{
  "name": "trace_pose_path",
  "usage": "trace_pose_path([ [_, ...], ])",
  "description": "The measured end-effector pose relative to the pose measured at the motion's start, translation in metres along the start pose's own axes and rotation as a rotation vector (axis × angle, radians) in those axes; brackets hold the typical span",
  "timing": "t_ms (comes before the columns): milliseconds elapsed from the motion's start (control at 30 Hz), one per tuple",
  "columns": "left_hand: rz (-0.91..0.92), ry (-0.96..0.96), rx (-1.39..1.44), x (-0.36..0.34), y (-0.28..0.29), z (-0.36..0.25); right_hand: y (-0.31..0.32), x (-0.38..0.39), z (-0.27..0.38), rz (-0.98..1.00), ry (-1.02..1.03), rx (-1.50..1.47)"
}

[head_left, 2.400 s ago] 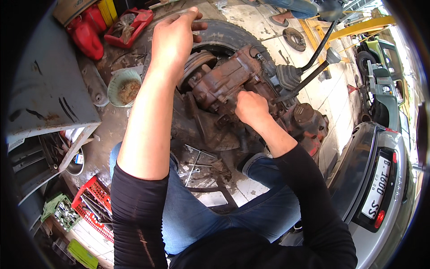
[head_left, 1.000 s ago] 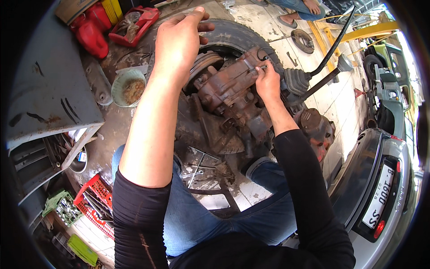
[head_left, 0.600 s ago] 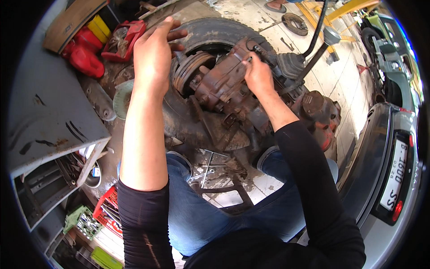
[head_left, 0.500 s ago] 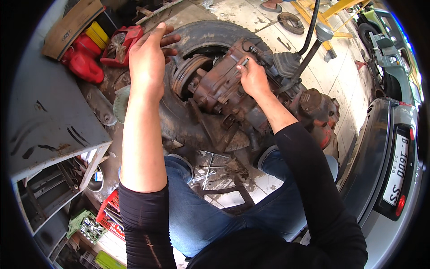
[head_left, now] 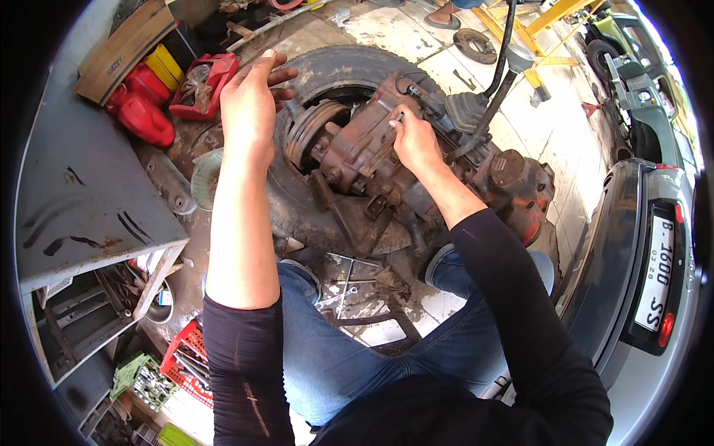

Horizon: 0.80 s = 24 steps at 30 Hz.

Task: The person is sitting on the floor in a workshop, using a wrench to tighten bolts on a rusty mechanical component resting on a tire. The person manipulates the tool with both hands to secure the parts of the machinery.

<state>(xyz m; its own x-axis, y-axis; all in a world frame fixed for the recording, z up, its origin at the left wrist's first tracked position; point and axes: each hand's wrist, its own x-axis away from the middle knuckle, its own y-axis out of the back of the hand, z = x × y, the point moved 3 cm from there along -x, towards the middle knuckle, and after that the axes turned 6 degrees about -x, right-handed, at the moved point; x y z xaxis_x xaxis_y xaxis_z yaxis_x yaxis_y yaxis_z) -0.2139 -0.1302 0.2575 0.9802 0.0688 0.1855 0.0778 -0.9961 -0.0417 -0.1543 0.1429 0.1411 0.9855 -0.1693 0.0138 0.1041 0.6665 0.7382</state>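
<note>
Right hand (head_left: 418, 145) pinched a small rod-like piece (head_left: 401, 116), perhaps a bolt, mostly hidden in its grip, over the rusty gearbox (head_left: 361, 145), which overlapped the tyre (head_left: 327, 67) in view. Left hand (head_left: 249, 111) hung open, palm unseen.

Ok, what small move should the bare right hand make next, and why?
Probably ease the small, dark, slim piece toward the rusty brown metal housing: the right hand pinches it over that housing with one end exposed, though whether it touches the metal is unclear.
</note>
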Motion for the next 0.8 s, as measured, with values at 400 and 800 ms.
trace_pose_path([
  [400, 0.007, -0.004, 0.030, -0.002, -0.010, 0.000, 0.003, 0.002, -0.013, -0.033, 0.008, -0.068],
  [800, 0.044, 0.004, -0.033, 0.001, -0.016, 0.002, -0.003, 0.018, -0.002, 0.009, 0.081, -0.063],
])
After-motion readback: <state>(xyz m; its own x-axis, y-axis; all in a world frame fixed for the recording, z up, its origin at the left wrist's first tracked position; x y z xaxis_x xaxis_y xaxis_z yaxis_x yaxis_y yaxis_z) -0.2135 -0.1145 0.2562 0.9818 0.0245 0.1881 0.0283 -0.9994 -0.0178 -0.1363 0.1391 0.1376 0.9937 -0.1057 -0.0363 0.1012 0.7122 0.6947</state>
